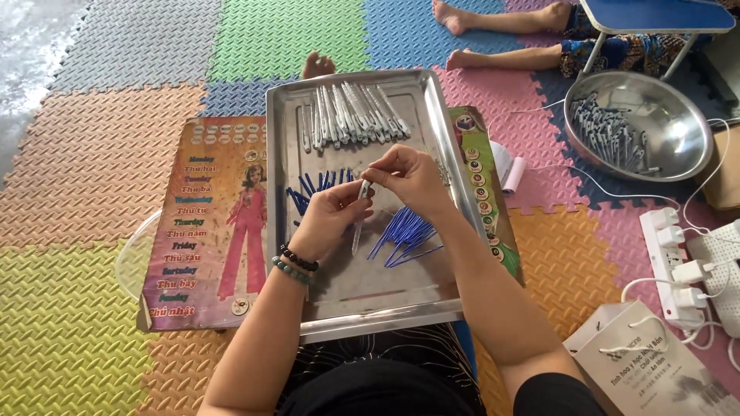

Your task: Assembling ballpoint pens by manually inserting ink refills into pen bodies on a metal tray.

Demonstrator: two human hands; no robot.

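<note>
My left hand (pixel 330 216) grips a white pen barrel (pixel 359 222) held nearly upright over a steel tray (pixel 362 300). My right hand (pixel 412 181) pinches the top end of the same barrel with its fingertips. Beaded bracelets circle my left wrist. A row of white pen barrels (pixel 351 114) lies at the tray's far end. A bunch of thin blue refills (pixel 405 233) lies just right of the held barrel. Dark blue caps (pixel 308 192) sit behind my left hand, partly hidden.
The tray rests on a colourful printed board (pixel 223 223) over foam floor mats. A steel bowl (pixel 678 115) holding pen parts sits at the right. Another person's bare feet (pixel 462 35) lie beyond. A power strip (pixel 671 254) with chargers and a paper bag (pixel 655 370) are at the lower right.
</note>
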